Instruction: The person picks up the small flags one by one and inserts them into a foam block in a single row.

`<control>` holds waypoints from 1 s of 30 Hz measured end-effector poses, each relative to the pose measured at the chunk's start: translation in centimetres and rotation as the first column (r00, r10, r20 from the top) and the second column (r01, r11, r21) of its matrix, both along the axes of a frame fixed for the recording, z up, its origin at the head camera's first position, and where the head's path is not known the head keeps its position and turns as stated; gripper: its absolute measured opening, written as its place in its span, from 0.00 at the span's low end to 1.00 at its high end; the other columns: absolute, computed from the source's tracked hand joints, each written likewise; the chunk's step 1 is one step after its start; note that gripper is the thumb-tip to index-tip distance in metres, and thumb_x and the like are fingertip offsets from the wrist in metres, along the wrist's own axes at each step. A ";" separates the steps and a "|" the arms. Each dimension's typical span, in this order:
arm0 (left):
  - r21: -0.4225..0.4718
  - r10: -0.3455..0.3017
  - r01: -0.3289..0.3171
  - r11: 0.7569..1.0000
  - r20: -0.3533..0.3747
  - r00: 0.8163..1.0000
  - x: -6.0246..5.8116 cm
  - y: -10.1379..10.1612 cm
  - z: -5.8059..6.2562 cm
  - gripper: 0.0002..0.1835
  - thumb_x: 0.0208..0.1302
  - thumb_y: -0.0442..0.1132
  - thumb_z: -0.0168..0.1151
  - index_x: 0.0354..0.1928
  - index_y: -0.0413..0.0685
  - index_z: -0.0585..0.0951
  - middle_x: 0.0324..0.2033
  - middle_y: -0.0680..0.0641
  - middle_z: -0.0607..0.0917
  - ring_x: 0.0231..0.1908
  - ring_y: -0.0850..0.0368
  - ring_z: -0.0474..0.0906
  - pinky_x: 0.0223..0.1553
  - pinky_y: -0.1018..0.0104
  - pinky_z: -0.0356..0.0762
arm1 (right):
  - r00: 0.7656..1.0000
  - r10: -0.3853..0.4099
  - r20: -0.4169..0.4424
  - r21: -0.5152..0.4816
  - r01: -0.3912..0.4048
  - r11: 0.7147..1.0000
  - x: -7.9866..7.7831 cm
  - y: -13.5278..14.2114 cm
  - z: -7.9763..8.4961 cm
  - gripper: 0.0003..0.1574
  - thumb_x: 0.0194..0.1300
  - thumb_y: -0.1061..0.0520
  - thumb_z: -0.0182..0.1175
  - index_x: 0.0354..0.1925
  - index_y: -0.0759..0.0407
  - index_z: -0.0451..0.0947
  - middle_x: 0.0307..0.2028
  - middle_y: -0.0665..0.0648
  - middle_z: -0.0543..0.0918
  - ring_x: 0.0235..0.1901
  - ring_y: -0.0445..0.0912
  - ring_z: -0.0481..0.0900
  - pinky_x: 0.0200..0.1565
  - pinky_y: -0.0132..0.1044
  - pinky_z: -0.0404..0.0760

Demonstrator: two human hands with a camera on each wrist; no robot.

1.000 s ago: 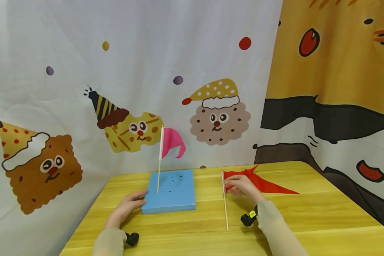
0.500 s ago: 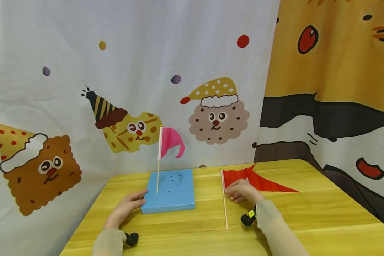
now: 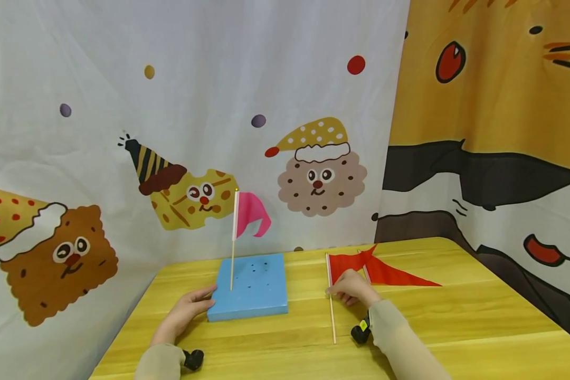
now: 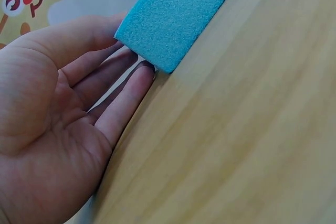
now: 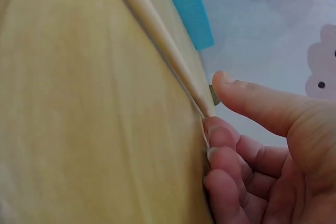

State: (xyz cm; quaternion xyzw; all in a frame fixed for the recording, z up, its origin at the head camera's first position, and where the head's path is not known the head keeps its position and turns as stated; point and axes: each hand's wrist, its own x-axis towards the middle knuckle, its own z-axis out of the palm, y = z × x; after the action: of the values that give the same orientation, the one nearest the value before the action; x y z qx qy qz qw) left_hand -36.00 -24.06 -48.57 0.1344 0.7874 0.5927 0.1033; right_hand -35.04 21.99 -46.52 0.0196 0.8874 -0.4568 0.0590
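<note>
A blue foam block (image 3: 265, 293) with small holes in its top lies on the table; a pink flag (image 3: 248, 214) stands upright in it on a thin stick. At the block's left side rests my left hand (image 3: 182, 314), fingers fairly straight against its edge (image 4: 173, 24). Further right, a red pennant flag (image 3: 340, 266) lies flat, its wooden stick (image 5: 163, 40) pointing toward me. My right hand (image 3: 353, 287) is at that stick below the cloth. In the right wrist view its bent fingertips touch the stick, while the thumb (image 5: 252, 98) stays apart from it.
Another red pennant flag (image 3: 401, 275) lies just right of the first, partly overlapped by it. The wooden table (image 3: 285, 348) ends at a cartoon-printed cloth (image 3: 247, 63) behind and to the sides. Black cameras (image 3: 193, 360) sit on both wrists.
My right hand has slid down from the red cloth toward the bare stick of the nearer flag. The left hand stays at the block. The head view has shifted slightly.
</note>
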 end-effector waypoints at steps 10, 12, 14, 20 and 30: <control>0.007 -0.003 0.003 1.000 0.002 1.000 0.0 0.1 0.0 0.30 0.57 0.43 0.60 0.62 0.47 0.66 0.61 0.41 0.62 0.61 0.44 0.56 0.55 0.55 0.64 | 0.995 0.029 -0.094 0.089 -0.020 0.996 0.4 -0.7 0.0 0.26 0.38 0.47 0.72 0.07 0.58 0.68 0.06 0.52 0.65 0.05 0.42 0.58 0.09 0.31 0.68; 0.006 -0.002 0.002 1.000 0.000 1.000 0.0 0.1 0.0 0.30 0.57 0.43 0.60 0.62 0.47 0.66 0.61 0.41 0.62 0.60 0.44 0.56 0.55 0.55 0.65 | 0.993 0.041 -0.109 0.101 -0.030 0.994 0.5 -0.8 0.0 0.26 0.38 0.48 0.72 0.06 0.58 0.67 0.05 0.51 0.64 0.05 0.42 0.58 0.08 0.31 0.66; 0.005 -0.002 0.002 1.000 0.003 1.000 0.0 0.1 0.0 0.30 0.57 0.43 0.60 0.62 0.47 0.66 0.61 0.41 0.62 0.60 0.44 0.56 0.55 0.54 0.64 | 0.993 0.045 -0.113 0.115 -0.032 0.993 0.5 -0.9 0.0 0.25 0.39 0.49 0.72 0.06 0.58 0.67 0.05 0.51 0.64 0.05 0.42 0.58 0.08 0.31 0.67; 0.006 0.004 -0.004 1.000 0.010 1.000 0.2 0.1 0.0 0.30 0.57 0.43 0.59 0.62 0.48 0.66 0.61 0.41 0.62 0.60 0.43 0.56 0.55 0.53 0.64 | 0.994 0.034 -0.107 0.147 -0.018 0.989 0.6 -1.1 0.1 0.23 0.40 0.53 0.70 0.05 0.57 0.68 0.05 0.50 0.65 0.05 0.42 0.60 0.08 0.31 0.68; 0.014 -0.008 0.008 1.000 0.014 1.000 0.2 0.1 0.0 0.30 0.58 0.42 0.59 0.62 0.46 0.65 0.62 0.40 0.61 0.61 0.43 0.55 0.55 0.54 0.65 | 0.996 -0.034 -0.085 0.079 0.041 0.996 0.7 -0.9 0.2 0.17 0.40 0.59 0.66 0.07 0.58 0.68 0.08 0.54 0.70 0.07 0.44 0.68 0.10 0.38 0.74</control>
State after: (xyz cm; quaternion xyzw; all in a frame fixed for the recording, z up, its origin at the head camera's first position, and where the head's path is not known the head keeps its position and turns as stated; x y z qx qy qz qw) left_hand -35.85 -23.97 -48.52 0.1340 0.7820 0.5986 0.1105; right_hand -34.29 21.13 -46.35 0.0193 0.9062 -0.4222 0.0123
